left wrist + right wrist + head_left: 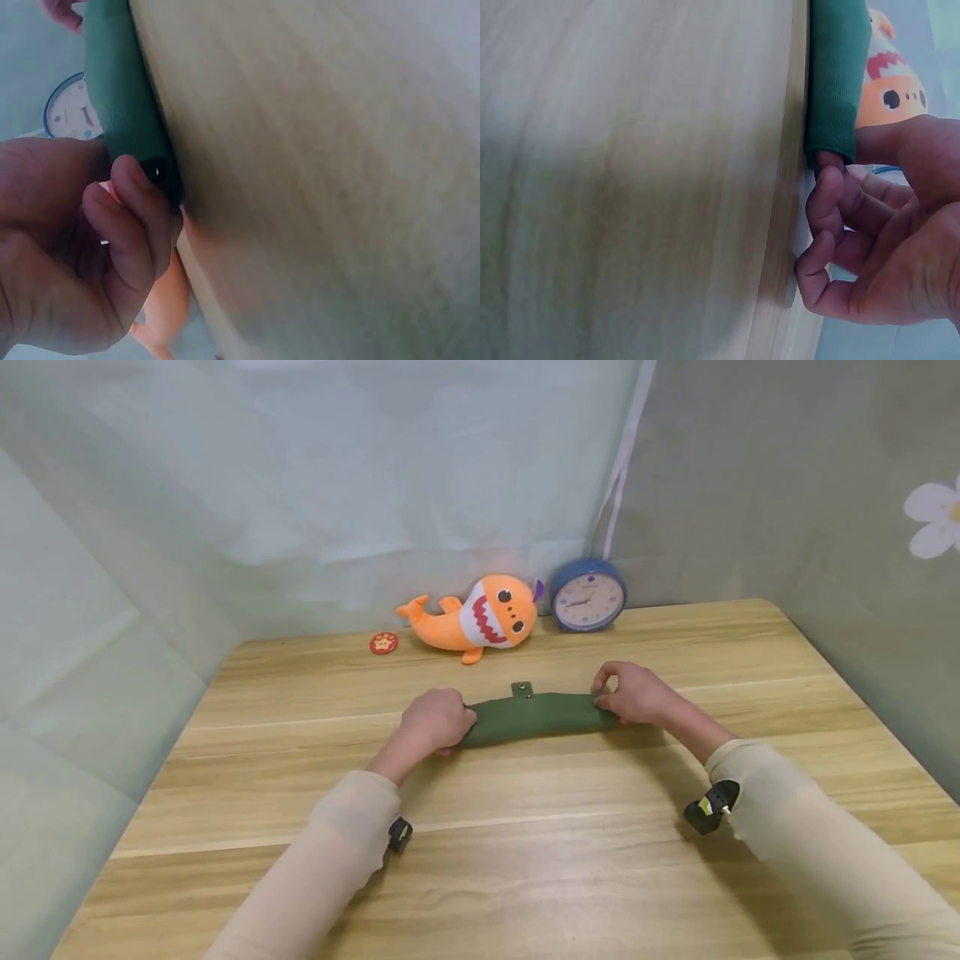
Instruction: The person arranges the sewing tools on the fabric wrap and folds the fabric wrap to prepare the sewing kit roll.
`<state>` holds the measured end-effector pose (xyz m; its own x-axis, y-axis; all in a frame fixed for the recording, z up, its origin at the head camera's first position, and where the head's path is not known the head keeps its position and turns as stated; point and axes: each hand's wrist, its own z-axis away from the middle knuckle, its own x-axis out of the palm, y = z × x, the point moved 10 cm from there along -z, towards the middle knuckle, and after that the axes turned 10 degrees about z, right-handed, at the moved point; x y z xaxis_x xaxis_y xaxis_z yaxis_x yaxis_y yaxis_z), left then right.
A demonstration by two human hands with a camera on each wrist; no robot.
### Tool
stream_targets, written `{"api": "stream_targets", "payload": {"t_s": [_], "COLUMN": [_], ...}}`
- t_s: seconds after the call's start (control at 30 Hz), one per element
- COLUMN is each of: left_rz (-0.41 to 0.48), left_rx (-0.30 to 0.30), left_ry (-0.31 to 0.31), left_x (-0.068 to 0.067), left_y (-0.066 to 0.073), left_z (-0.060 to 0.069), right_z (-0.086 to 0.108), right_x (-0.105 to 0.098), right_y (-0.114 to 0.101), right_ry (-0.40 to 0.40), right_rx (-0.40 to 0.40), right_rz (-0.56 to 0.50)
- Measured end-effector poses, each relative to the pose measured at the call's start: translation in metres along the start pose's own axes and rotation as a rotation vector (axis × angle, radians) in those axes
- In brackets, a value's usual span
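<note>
A long green folded pouch [536,715] of fabric or leather lies crosswise on the wooden table, with a small snap tab [522,690] sticking out from its far edge. At its left end my left hand [437,720] grips the material between thumb and curled fingers. My right hand [637,693] pinches the opposite end; in the right wrist view a fingertip goes into the open end of the green pouch [832,82]. The left wrist view shows the other end of the pouch [124,82] beside the fingertips. What is inside the pouch is hidden.
Behind the pouch, an orange shark plush [442,631] lies near the table's back edge. A blue round clock [588,595] stands to its right, and a small red disc with a star [384,643] lies left of it. Curtains hang around the wooden table [525,860].
</note>
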<state>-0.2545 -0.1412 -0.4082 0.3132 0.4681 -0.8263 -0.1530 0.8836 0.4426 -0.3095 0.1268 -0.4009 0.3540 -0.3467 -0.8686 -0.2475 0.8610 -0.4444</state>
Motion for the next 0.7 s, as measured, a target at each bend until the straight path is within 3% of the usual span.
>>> {"api": "stream_targets", "payload": {"t_s": [0.1, 0.2, 0.37, 0.43, 0.53, 0.7], "left_rz": [-0.048, -0.114, -0.175, -0.130, -0.046, -0.020], "left_rx": [0.000, 0.011, 0.124, 0.193, 0.256, 0.248], "left_ry": [0.032, 0.108, 0.260, 0.250, 0.187, 0.185], "left_x": [-0.002, -0.009, -0.018, -0.013, 0.000, 0.007], "left_y": [0.002, 0.007, 0.037, 0.052, 0.067, 0.070], "left_z": [-0.002, -0.003, 0.007, 0.014, 0.020, 0.023], "right_z": [0.001, 0.001, 0.001, 0.002, 0.002, 0.000], "right_x": [0.000, 0.001, 0.001, 0.001, -0.001, -0.014], "right_y": [-0.001, -0.002, -0.002, -0.002, -0.005, -0.020], "right_ry": [0.012, 0.015, 0.013, 0.010, 0.023, 0.078], "right_rx": [0.002, 0.008, 0.007, -0.002, -0.032, -0.097], "right_rz": [0.035, 0.067, 0.078, 0.082, 0.132, 0.299]}}
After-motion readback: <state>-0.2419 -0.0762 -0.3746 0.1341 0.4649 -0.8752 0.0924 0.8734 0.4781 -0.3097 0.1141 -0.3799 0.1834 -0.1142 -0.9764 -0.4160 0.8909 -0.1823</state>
